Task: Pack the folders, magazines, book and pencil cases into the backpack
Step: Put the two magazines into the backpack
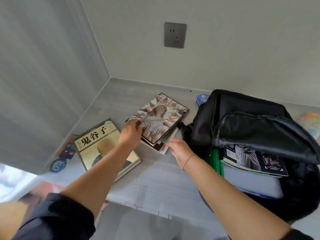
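Pinches the top magazine [161, 118] at its left edge with the left hand [130, 134], sets the open, empty right hand [180, 149] at the near corner of the lower magazines [170, 136] beside the gaping black backpack [251, 125], and risks dragging them askew with a one-sided lift.

A grey wood-grain desk [164, 179] sits in a corner of pale grey walls [242, 49], with a dark socket [175, 35] above.
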The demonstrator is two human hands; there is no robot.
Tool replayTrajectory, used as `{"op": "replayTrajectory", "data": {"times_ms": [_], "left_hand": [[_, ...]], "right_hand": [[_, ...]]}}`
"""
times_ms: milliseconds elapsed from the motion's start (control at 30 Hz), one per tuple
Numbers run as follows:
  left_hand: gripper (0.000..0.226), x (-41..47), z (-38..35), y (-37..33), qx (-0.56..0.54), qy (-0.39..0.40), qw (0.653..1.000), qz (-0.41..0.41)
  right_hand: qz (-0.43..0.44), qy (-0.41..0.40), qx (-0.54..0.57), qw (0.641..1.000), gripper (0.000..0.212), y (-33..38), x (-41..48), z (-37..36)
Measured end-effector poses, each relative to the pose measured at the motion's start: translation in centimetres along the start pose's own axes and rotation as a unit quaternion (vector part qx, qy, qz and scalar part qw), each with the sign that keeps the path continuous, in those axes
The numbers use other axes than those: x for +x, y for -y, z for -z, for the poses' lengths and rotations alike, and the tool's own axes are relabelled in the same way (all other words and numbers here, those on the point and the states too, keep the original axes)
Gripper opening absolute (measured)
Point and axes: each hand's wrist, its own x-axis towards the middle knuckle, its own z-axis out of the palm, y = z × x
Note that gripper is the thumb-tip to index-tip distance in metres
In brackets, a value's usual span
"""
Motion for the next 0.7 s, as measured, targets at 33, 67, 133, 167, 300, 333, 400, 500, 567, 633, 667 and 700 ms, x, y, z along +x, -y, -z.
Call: {"op": "replayTrajectory", "data": {"times_ms": [33,67,133,167,300,333,400,500,567,633,667,700], "left_hand": [[0.041,1.0,0.1,1.1,0.003,0.011,1.000,0.023],[0.044,2.1,0.2,2.0,0.008,0.023,0.999,0.038],[0.050,4.4,0.1,3.2,0.022,0.036,0.998,0.043],[0.052,5.3,-0.1,3.5,0.035,0.040,0.998,0.035],[0.054,8.6,-1.2,3.9,0.054,0.081,0.994,0.052],[0.053,9.4,-1.5,3.9,0.042,0.085,0.994,0.062],[0.049,10.6,-1.7,3.9,0.028,0.079,0.994,0.075],[0.058,12.1,-2.0,3.4,0.039,0.118,0.988,0.095],[0.063,12.3,-1.9,2.9,0.035,0.152,0.981,0.111],[0.060,11.9,-1.6,2.5,-0.028,0.206,0.964,0.164],[0.060,11.4,-1.6,2.3,-0.058,0.243,0.950,0.186],[0.061,11.0,-1.7,2.2,-0.067,0.275,0.940,0.190]], "right_hand": [[-0.018,-0.015,0.006,1.000,0.026,-0.1,0.9,-0.4],[-0.028,-0.031,0.015,0.999,0.028,-0.1,1.8,-0.8],[-0.043,-0.054,0.051,0.996,0.018,-0.1,3.6,-1.1],[-0.042,-0.057,0.081,0.994,0.014,0.1,4.2,-1.2],[-0.058,-0.068,0.203,0.975,0.040,0.4,6.6,-1.4],[-0.070,-0.069,0.226,0.969,0.040,0.5,7.1,-1.2],[-0.094,-0.068,0.256,0.960,0.036,0.6,7.5,-1.1],[-0.115,-0.078,0.279,0.950,0.019,0.5,8.6,-0.5],[-0.126,-0.096,0.276,0.948,0.006,0.8,9.3,-0.2],[-0.137,-0.086,0.225,0.961,0.017,1.1,9.8,-0.1],[-0.142,-0.080,0.186,0.969,0.031,1.0,10.1,0.0],[-0.141,-0.074,0.153,0.975,0.041,0.9,10.3,0.0]]}}
